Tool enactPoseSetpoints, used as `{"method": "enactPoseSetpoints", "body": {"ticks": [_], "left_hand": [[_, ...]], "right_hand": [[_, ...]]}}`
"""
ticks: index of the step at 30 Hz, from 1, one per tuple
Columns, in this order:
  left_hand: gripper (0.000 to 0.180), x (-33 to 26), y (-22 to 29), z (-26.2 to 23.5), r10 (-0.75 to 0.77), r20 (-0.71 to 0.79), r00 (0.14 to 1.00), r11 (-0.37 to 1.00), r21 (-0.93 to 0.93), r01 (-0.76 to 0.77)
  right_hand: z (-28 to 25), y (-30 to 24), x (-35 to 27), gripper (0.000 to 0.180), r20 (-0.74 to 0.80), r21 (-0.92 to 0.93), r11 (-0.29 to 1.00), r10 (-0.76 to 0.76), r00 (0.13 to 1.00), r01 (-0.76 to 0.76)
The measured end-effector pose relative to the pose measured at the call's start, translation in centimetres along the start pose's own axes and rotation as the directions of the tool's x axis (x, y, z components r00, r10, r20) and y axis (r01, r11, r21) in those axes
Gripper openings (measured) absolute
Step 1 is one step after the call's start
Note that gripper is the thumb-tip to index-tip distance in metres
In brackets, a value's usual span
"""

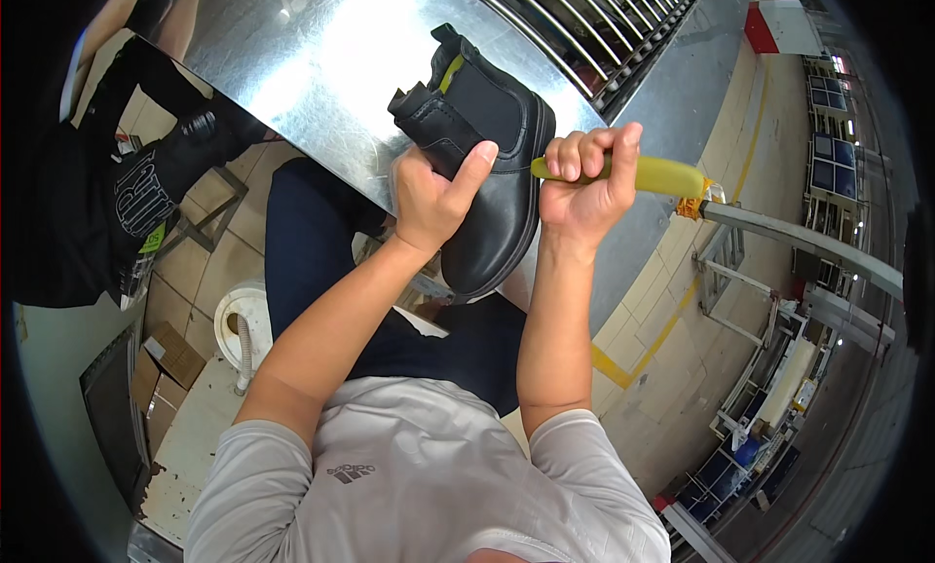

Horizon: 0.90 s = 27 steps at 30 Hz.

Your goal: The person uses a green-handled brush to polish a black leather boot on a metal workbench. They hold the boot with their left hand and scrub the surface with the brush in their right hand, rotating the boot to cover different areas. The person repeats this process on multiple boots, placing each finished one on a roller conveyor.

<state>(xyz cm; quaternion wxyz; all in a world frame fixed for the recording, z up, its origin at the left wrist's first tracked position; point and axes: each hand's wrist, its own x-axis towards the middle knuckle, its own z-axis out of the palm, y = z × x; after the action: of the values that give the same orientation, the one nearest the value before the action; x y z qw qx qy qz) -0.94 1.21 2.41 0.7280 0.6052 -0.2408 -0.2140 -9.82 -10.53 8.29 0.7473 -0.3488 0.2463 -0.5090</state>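
Fingers [570, 159] of the right hand [584, 191]: curled tightly round a yellow handle [664, 176]. Left hand [429, 201]: clasping 1 black boot [492, 207], thumb across its upper. Boot tilted over the steel bench [302, 86] edge, toe toward wearer. Handle's end beside sole; contact unclear. Metal bars [594, 27] beyond.

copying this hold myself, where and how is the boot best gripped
Probably across the instep, from the left, as the left hand does: the boot bends inward there between shaft and toe, while its sole faces right, toward the yellow-green handle in the right hand.
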Motion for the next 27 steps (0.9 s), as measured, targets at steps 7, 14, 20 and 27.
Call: {"method": "enactPoseSetpoints", "body": {"ticks": [7,14,20,27], "left_hand": [[0.022,0.3,-0.1,0.0,0.006,0.011,1.0,0.999,0.032,-0.006],[0.02,0.8,0.3,0.1,0.064,0.021,0.998,0.997,0.039,-0.065],[0.021,0.7,0.3,-0.2,0.043,0.048,0.998,0.998,0.05,-0.045],[0.02,0.4,-0.3,0.0,-0.032,-0.003,0.999,0.999,0.038,0.032]], "right_hand": [[1.4,0.7,1.3,0.038,-0.19,-0.122,0.992,-0.013,0.982,-0.011],[-0.3,0.8,1.5,0.042,-0.241,-0.005,1.0,-0.006,0.97,0.005],[-0.7,0.7,1.5,0.043,-0.234,0.02,1.0,-0.005,0.972,0.01],[-0.8,1.2,1.9,0.034,0.438,-0.08,0.995,-0.011,0.899,0.051]]}}
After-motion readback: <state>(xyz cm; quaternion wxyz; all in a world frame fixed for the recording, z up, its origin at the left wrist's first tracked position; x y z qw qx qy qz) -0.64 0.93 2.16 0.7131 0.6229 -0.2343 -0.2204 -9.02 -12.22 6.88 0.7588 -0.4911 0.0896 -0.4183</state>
